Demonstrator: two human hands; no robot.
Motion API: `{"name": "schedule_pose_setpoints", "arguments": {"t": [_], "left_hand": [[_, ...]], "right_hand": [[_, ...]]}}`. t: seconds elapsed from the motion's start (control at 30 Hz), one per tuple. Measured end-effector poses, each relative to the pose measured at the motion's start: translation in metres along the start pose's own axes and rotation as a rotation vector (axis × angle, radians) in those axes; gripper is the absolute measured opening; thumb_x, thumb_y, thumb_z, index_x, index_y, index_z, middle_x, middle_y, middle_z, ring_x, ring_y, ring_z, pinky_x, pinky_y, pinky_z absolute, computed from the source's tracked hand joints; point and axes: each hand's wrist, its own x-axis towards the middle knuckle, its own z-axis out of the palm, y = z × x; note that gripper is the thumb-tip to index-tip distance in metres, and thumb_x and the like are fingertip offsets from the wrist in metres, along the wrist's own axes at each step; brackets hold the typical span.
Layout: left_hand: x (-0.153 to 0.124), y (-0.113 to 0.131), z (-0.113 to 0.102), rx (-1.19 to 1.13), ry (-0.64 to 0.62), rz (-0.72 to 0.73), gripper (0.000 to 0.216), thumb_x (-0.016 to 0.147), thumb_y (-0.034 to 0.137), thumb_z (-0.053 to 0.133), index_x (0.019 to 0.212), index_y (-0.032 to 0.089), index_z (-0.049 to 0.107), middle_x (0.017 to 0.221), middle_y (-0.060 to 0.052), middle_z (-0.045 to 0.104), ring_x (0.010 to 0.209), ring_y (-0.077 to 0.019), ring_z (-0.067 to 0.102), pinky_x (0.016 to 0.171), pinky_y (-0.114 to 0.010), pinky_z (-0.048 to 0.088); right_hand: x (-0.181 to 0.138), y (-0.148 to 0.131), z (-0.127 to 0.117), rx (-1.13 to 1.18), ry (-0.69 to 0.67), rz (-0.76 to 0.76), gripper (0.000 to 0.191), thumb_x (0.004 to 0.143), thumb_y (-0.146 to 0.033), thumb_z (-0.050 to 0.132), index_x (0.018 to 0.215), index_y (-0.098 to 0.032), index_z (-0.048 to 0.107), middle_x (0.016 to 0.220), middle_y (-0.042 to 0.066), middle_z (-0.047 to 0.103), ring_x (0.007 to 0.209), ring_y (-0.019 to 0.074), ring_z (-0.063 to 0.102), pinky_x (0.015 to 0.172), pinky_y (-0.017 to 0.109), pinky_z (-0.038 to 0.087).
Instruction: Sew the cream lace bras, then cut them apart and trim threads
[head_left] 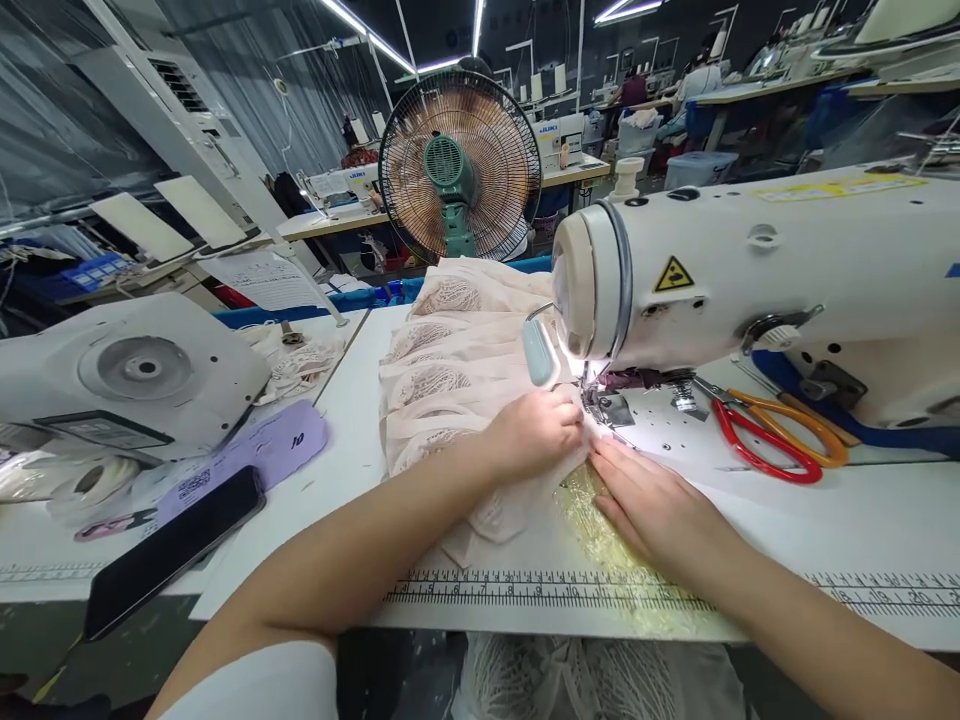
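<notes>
My left hand (534, 432) rests on a pale pink lace fabric piece (487, 515), fingers curled and pinching it just left of the presser foot (606, 408) of the white sewing machine (750, 270). My right hand (651, 500) lies flat with fingers stretched out, pressing the fabric's edge toward the needle. Behind my left hand a stack of pink lace pieces (450, 360) runs back across the white table (825, 520).
Red and orange scissors (772, 440) lie right of the needle under the machine arm. A black phone (169, 550) and purple tag (262, 450) sit at the left by another machine (127, 375). A standing fan (459, 165) is behind the stack. A ruler strip (540, 590) lines the table's front edge.
</notes>
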Motion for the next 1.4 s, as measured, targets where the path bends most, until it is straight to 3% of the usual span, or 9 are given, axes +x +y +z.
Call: {"name": "schedule_pose_setpoints", "arguments": {"t": [0.1,0.2,0.7,0.93,1.1,1.17,1.27,1.33,1.4], "left_hand": [[-0.010,0.020,0.002,-0.043,0.036,0.050,0.026,0.090,0.025,0.043,0.096,0.009,0.062,0.097,-0.011,0.065,0.092,-0.0189,0.059,0.080,-0.031,0.049],[-0.019,0.025,0.005,0.043,0.053,0.062,0.027,0.092,0.019,0.040,0.111,0.009,0.056,0.110,-0.012,0.063,0.102,-0.0203,0.057,0.087,-0.034,0.046],[-0.010,-0.016,0.016,0.129,0.040,0.108,0.027,0.094,0.017,0.038,0.111,0.015,0.059,0.117,-0.005,0.063,0.110,-0.0188,0.053,0.087,-0.036,0.041],[-0.002,-0.027,0.019,0.106,-0.011,0.030,0.031,0.096,0.021,0.033,0.108,0.020,0.061,0.121,-0.004,0.059,0.115,-0.0199,0.049,0.094,-0.039,0.035],[0.008,-0.029,0.013,-0.003,-0.061,-0.227,0.032,0.094,0.032,0.034,0.113,0.024,0.059,0.120,-0.004,0.058,0.113,-0.0202,0.048,0.097,-0.037,0.035],[0.010,-0.022,0.003,0.005,-0.051,-0.328,0.032,0.093,0.033,0.036,0.116,0.023,0.057,0.122,-0.005,0.056,0.113,-0.0216,0.047,0.095,-0.037,0.037],[0.001,0.002,-0.021,0.107,-0.086,-0.346,0.027,0.091,0.022,0.038,0.108,0.020,0.060,0.120,-0.009,0.055,0.107,-0.0236,0.050,0.085,-0.036,0.042],[-0.016,0.026,-0.040,0.144,-0.182,-0.386,0.024,0.087,0.014,0.040,0.094,0.016,0.063,0.102,-0.010,0.061,0.091,-0.0230,0.057,0.073,-0.034,0.045],[-0.039,0.053,-0.054,0.109,-0.308,-0.491,0.023,0.087,0.018,0.040,0.084,0.015,0.063,0.080,-0.009,0.062,0.074,-0.0216,0.059,0.060,-0.031,0.046]], "right_hand": [[0.000,0.001,-0.001,0.030,-0.017,0.012,0.041,0.090,-0.021,0.032,0.119,-0.003,0.055,0.124,0.019,0.058,0.116,0.0269,0.053,0.093,0.043,0.050],[-0.001,0.002,-0.002,0.049,0.004,0.008,0.042,0.090,-0.022,0.032,0.120,-0.003,0.054,0.125,0.019,0.057,0.117,0.0269,0.052,0.093,0.044,0.050],[-0.010,0.009,-0.006,0.116,0.019,-0.055,0.038,0.090,-0.021,0.036,0.117,-0.004,0.056,0.125,0.018,0.058,0.116,0.0290,0.053,0.089,0.044,0.053],[-0.008,0.008,-0.009,0.099,0.050,-0.078,0.036,0.090,-0.019,0.035,0.111,-0.004,0.059,0.119,0.019,0.061,0.111,0.0288,0.057,0.087,0.043,0.055],[-0.001,0.010,-0.008,0.117,0.044,-0.062,0.035,0.089,-0.018,0.035,0.110,-0.005,0.060,0.118,0.018,0.062,0.110,0.0285,0.058,0.087,0.044,0.054],[-0.003,0.009,-0.012,0.156,0.072,-0.056,0.035,0.089,-0.019,0.035,0.109,-0.007,0.061,0.118,0.017,0.062,0.110,0.0282,0.058,0.088,0.044,0.053],[-0.028,0.000,-0.022,0.339,0.041,-0.005,0.034,0.090,-0.024,0.038,0.116,-0.015,0.059,0.123,0.012,0.060,0.113,0.0256,0.056,0.092,0.041,0.051],[-0.060,-0.008,-0.028,0.524,-0.094,0.112,0.035,0.089,-0.031,0.042,0.120,-0.026,0.058,0.123,0.006,0.061,0.114,0.0240,0.055,0.093,0.038,0.050],[-0.096,-0.015,-0.029,0.618,-0.233,0.216,0.030,0.085,-0.039,0.047,0.109,-0.035,0.065,0.105,0.001,0.069,0.105,0.0258,0.061,0.084,0.036,0.055]]}}
